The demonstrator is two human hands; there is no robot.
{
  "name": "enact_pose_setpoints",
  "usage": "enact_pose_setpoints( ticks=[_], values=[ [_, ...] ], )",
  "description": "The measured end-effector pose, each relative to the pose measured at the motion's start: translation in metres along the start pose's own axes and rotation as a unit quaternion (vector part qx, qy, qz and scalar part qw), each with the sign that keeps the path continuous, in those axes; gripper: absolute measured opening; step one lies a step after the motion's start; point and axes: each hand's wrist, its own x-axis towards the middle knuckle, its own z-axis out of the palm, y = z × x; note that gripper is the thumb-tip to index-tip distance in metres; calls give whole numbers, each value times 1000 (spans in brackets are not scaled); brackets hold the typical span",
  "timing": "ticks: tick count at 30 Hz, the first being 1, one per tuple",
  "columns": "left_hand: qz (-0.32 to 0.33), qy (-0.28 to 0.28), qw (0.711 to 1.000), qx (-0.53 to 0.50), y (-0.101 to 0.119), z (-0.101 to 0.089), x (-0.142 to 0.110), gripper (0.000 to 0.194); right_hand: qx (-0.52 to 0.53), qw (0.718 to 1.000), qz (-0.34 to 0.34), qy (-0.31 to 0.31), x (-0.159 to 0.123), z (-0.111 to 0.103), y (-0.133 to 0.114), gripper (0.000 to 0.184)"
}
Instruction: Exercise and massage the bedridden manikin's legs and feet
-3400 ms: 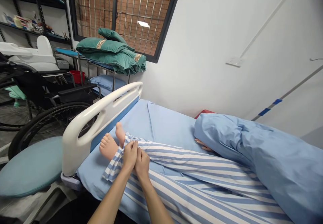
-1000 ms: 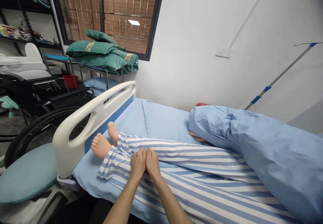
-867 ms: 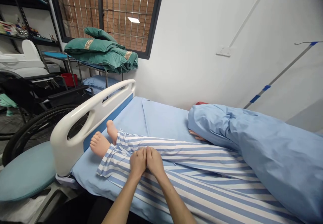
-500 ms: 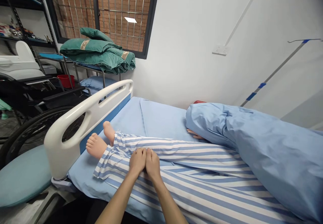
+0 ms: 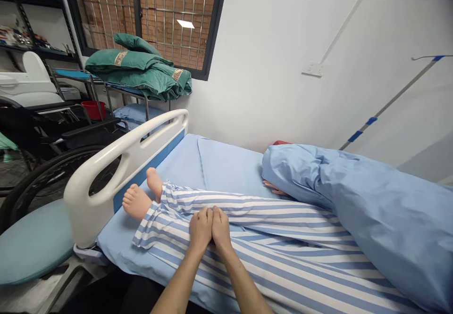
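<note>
Left hand (image 5: 201,228), right hand (image 5: 221,228) shifted from cuff (image 5: 144,233) up striped trousers (image 5: 269,216).

- A barred window (image 5: 208,45) at the far left, bricks showing through it.
- Folded green bedding (image 5: 141,71), piled on a metal-framed stand just below the window.
- Light-blue bedding (image 5: 136,112) lower down on the same side.
- A red bucket (image 5: 94,110) on the left, beyond the black wheelchair (image 5: 88,132).
- A white plastic seat (image 5: 35,71) at the left, partly cut off.
- Black shelving (image 5: 53,55) at the far left, holding small items too blurred to name.
- A teal round-edged pad (image 5: 35,241) at the near left.
- A white wall socket (image 5: 313,70) on the far wall.
- A slanting metal pole (image 5: 399,96) at the right, with blue bands.
</note>
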Motion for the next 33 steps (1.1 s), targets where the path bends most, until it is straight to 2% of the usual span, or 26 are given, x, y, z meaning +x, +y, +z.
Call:
enact_pose_setpoints(
  ticks=[4,6,9,12,16,19,22,27,30,33],
  values=[
    [2,-1,1000,24,3,-2,-3,33,-126,990,-46,-43,0,-13,-2,36],
    [-10,-2,1000,24,4,-2,-5,33,-146,988,-46,-35,-3,-16,0,37],
    [-8,-8,1000,19,4,-2,-6,31,-132,991,-32,5,-9,-14,5,39],
    [-13,-17,1000,-10,6,-3,-3,30,-107,994,-21,16,-11,-12,8,39],
    [-28,-22,989,-142,20,-7,5,30,-40,999,-2,18,-8,-15,9,41],
    [-37,11,974,-225,31,-5,3,34,9,1000,6,27,-6,-20,11,40],
    [-37,26,982,-185,35,3,-4,31,46,998,30,40,-5,-22,15,39],
    [-10,-6,998,-60,28,12,-8,27,67,996,49,38,0,-24,15,37],
    [-3,-6,1000,-21,28,13,-8,29,-18,1000,2,-6,3,-36,10,36],
    [8,-8,1000,-1,32,12,-12,32,-131,988,-56,-51,1,-53,10,36]
  ],
)
